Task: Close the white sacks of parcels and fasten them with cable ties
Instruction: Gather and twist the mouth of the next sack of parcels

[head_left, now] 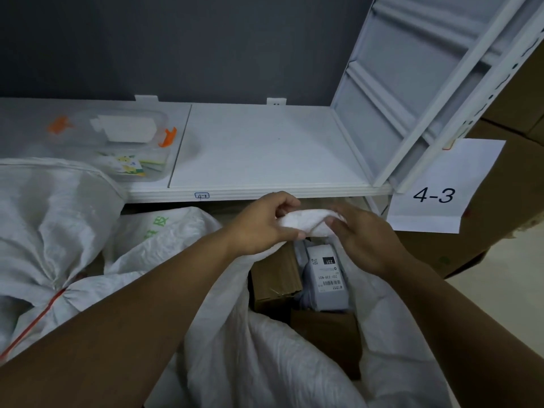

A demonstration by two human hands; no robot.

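An open white woven sack (259, 354) stands below me with its mouth gaping. Inside it lie a grey parcel with a barcode label (325, 279) and brown cardboard boxes (275, 275). My left hand (262, 222) and my right hand (365, 240) both grip the far rim of the sack, bunched into a white roll (306, 220) between them. At the left lies a second white sack (44, 219), its neck gathered and bound with a red cable tie (54, 300).
A white shelf (265, 148) runs just behind the sack, carrying a clear plastic box with orange clips (126, 142). Another white sack with green print (159, 231) lies under the shelf. A paper sign reading 4-3 (435, 189) hangs on cardboard boxes at the right.
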